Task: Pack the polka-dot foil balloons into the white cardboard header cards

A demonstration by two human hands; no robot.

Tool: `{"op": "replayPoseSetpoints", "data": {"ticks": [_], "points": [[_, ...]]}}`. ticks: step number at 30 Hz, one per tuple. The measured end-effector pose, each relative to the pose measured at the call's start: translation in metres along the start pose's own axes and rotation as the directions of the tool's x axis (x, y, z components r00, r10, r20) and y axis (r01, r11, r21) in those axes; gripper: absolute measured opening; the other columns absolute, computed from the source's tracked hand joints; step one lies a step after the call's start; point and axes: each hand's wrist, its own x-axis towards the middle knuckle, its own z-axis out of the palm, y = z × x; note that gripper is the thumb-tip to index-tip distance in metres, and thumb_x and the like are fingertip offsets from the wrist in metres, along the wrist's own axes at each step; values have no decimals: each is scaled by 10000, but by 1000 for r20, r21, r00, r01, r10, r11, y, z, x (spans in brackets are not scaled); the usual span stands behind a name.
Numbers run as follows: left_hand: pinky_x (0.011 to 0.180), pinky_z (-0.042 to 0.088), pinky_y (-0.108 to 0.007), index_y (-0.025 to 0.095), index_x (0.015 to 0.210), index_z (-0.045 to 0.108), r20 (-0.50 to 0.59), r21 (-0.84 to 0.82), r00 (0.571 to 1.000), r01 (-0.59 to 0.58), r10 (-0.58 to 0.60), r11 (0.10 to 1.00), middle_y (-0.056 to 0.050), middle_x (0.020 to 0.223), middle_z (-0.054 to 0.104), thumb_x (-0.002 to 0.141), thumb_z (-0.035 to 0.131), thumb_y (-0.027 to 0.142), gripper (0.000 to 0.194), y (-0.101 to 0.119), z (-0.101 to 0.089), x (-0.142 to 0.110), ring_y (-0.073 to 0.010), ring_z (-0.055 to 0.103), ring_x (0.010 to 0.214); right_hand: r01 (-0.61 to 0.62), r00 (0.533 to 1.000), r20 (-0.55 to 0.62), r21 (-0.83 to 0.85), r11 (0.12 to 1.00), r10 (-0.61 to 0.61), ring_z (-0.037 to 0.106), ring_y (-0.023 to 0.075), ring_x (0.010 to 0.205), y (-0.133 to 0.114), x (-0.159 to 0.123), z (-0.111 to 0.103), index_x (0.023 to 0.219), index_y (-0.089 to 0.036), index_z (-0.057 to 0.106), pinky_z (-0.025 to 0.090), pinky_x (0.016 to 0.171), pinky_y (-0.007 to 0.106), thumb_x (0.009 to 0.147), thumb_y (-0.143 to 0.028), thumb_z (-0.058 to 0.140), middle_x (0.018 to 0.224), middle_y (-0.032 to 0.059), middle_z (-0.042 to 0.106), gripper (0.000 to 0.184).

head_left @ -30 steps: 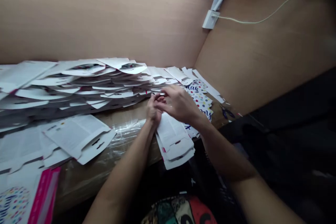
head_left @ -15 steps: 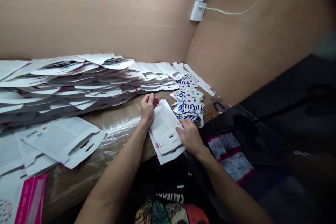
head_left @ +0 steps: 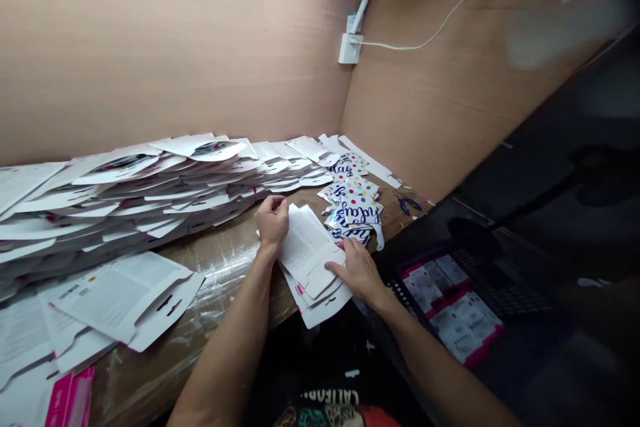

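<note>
A small stack of flat white printed card packages (head_left: 310, 250) lies at the table's front edge, hanging slightly over it. My left hand (head_left: 273, 219) is curled closed at the stack's far left corner, gripping its edge. My right hand (head_left: 356, 270) rests on the near right side of the stack, fingers pressed on the top card. Just beyond lies a pile of polka-dot cards with blue lettering (head_left: 356, 203).
A long, tall heap of white flat card blanks (head_left: 150, 187) runs along the wall. More printed cards (head_left: 125, 293) lie at the left, with pink-edged ones (head_left: 70, 400) at the corner. Small blue scissors (head_left: 407, 202) lie near the right wall. A dark crate of pink packs (head_left: 455, 310) sits below right.
My right hand came away from my left hand and dropped onto the near side of the stack. The camera view tilted up and right.
</note>
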Motion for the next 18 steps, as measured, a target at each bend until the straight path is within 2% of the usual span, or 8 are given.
{"op": "replayPoseSetpoints", "data": {"ticks": [4, 7, 9, 11, 12, 14, 16, 18], "points": [[853, 531, -366, 208, 873, 750, -60, -27, 998, 30, -32, 999, -41, 828, 726, 806, 736, 359, 166, -2, -8, 10, -225, 664, 800, 16, 982, -188, 95, 995, 2, 622, 278, 936, 4, -1, 4, 918, -228, 556, 502, 894, 417, 1007, -288, 568, 934, 84, 650, 107], [953, 531, -391, 199, 968, 741, -74, -118, 995, 59, -68, 991, -74, 961, 739, 793, 775, 422, 286, 1, -7, 15, -239, 683, 926, -59, 931, -304, 418, 907, 201, 587, 224, 770, 7, 9, -1, 864, -253, 487, 503, 761, 358, 1012, -339, 547, 791, 18, 596, 181], [1026, 523, -411, 203, 1094, 717, -43, -200, 996, 69, -79, 977, -106, 1130, 736, 794, 777, 504, 429, 8, -3, 11, -259, 688, 1080, -118, 870, -247, 736, 666, 427, 573, 192, 695, 4, 22, -4, 895, -261, 466, 496, 660, 313, 956, -393, 630, 758, -19, 587, 218], [1049, 532, -458, 206, 1173, 699, 111, -331, 987, 149, -119, 932, -132, 1217, 733, 835, 711, 614, 530, 18, 2, 1, -296, 688, 1171, -131, 839, -53, 946, 295, 542, 603, 176, 679, -7, 34, -7, 942, -265, 466, 499, 608, 283, 861, -412, 738, 783, -32, 634, 320], [1057, 535, -495, 205, 1190, 702, 245, -424, 957, 250, -156, 871, -140, 1229, 738, 851, 673, 665, 572, 24, 3, -6, -326, 687, 1199, -136, 839, 53, 984, 115, 542, 619, 171, 671, -14, 38, -8, 962, -265, 471, 502, 590, 271, 811, -403, 786, 797, -34, 659, 376], [1090, 512, -577, 204, 1229, 707, 530, -574, 827, 511, -184, 640, -148, 1266, 743, 846, 640, 747, 668, 36, 1, -21, -396, 657, 1268, -175, 845, 225, 974, -146, 485, 626, 156, 639, -32, 43, -9, 983, -262, 493, 492, 551, 245, 724, -355, 863, 798, -38, 687, 461], [1140, 455, -643, 204, 1322, 679, 713, -603, 688, 700, -134, 384, -155, 1352, 714, 798, 646, 819, 809, 47, -4, -32, -458, 576, 1369, -240, 854, 337, 931, -274, 396, 614, 137, 607, -48, 42, -9, 1014, -247, 539, 455, 501, 214, 687, -303, 888, 798, -32, 699, 482], [1162, 416, -683, 188, 1416, 628, 791, -567, 606, 778, -84, 272, -176, 1422, 675, 759, 610, 899, 968, 55, -10, -38, -493, 501, 1437, -298, 867, 395, 900, -319, 305, 601, 130, 590, -60, 38, -9, 1075, -225, 589, 418, 461, 198, 683, -268, 867, 810, -17, 710, 483]]}}
